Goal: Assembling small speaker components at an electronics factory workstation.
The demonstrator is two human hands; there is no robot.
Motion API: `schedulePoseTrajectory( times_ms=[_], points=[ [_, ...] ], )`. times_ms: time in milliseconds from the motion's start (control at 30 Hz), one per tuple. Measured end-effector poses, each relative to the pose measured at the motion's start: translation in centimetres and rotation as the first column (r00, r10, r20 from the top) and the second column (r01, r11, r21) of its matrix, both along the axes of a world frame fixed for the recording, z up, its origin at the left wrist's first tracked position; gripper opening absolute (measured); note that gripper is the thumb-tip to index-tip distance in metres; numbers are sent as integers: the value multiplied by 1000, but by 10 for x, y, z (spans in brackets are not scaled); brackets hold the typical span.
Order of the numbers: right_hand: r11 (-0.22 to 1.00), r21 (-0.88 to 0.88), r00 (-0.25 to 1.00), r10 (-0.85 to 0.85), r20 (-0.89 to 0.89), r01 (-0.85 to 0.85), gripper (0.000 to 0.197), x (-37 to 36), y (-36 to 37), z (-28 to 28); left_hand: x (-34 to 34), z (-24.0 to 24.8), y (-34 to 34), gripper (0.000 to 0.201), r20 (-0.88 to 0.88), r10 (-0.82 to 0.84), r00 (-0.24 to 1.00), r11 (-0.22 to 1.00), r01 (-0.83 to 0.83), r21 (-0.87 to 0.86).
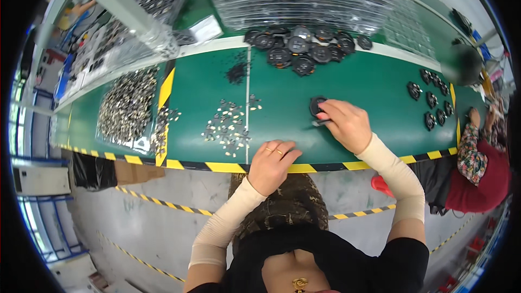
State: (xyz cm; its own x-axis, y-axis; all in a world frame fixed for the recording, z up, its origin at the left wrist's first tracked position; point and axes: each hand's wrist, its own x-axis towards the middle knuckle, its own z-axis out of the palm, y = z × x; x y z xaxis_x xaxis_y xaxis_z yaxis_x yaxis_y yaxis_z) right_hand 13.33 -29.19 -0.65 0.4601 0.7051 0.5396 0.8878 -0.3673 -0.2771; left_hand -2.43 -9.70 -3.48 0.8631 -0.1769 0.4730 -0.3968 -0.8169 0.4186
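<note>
My right hand is closed on a round black plastic part just above the green table, with the fingertips at its right edge. A short grey, flat-ended piece sticks out under those fingers; its kind is not clear. By the table's front edge rests my left hand, its fingers loosely bent and the thumb apart, with nothing visible in it. Small black-and-metal pieces lie scattered left of centre, nearest to the left hand. Beyond the right hand is a cluster of round black parts.
Stacked clear plastic trays stand at the back. A heap of small metal pieces lies at left, tiny black bits farther in. Several black assemblies sit at right, near a seated person. Striped tape marks the front edge.
</note>
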Motion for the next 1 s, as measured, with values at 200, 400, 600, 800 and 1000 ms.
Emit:
schedulePoseTrajectory(
  times_ms=[200,400,600,800,1000],
  points=[
    [971,209,978,146,-150,-113,21,-20,8,41,21,24,29,33,145,516,844,840,-532,105],
    [883,8,878,467,-104,-469,31,-19,36,0,24,0,32,32,122,413,903,882,-430,192],
    [828,-187,841,541,20,-529,39,-4,48,-12,24,-4,29,31,142,434,889,884,-451,122],
    [784,-221,789,608,87,-580,36,5,60,-15,23,-8,31,30,120,433,893,885,-447,128],
    [780,-265,759,619,200,-567,35,12,67,-16,23,-6,31,30,122,436,892,889,-448,93]
  ],
)
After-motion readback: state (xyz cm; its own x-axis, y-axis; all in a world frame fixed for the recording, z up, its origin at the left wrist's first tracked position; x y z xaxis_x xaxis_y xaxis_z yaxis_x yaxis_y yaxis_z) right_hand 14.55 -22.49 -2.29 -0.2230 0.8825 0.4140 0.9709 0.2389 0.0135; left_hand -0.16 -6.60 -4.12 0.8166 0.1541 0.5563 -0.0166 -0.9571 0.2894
